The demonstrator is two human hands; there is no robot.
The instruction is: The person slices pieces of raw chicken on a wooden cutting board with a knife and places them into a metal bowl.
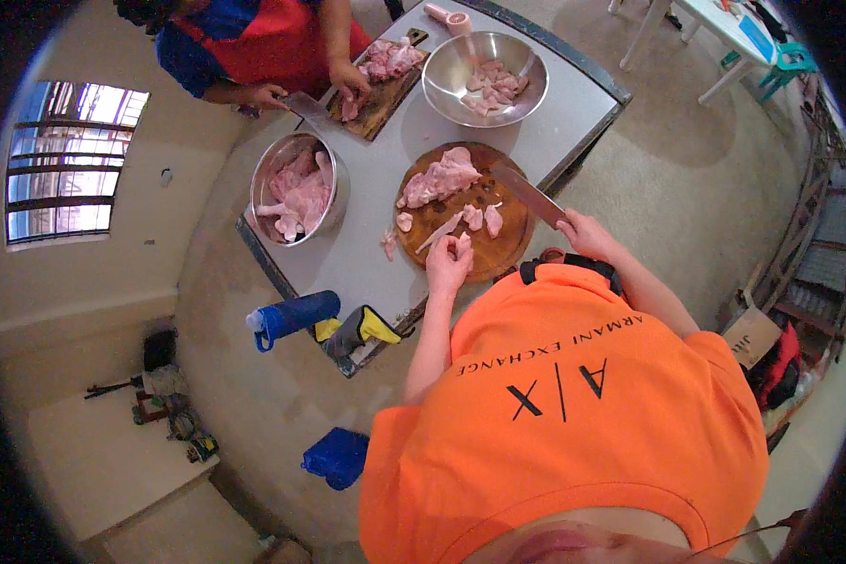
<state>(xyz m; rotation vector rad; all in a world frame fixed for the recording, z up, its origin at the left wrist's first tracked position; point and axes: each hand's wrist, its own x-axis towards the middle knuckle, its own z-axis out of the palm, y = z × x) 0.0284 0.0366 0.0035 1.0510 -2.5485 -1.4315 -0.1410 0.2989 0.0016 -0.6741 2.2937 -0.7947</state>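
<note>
My right hand point(592, 236) grips the handle of a broad-bladed knife point(532, 196), whose blade reaches over the right edge of a round wooden cutting board point(511, 243). Low on that board, the fingers of my left hand point(450, 266) are pinched around a small pale piece of raw chicken point(464, 238). Just beyond them lies a thin strip of meat point(440, 231). A few cut pieces point(473, 217) rest to its right, and one small piece point(404, 222) sits at the board's left edge. Toward the back of the board is a large chunk of raw chicken point(440, 178).
Across the table point(374, 176), a co-worker's hand point(351, 83) steadies meat on a rectangular board point(377, 120); the other holds a cleaver point(314, 109). A steel pot point(335, 211) holds chicken, a steel bowl point(440, 84) cut pieces. A blue bottle point(296, 314) and cloth point(356, 335) occupy the near-left corner.
</note>
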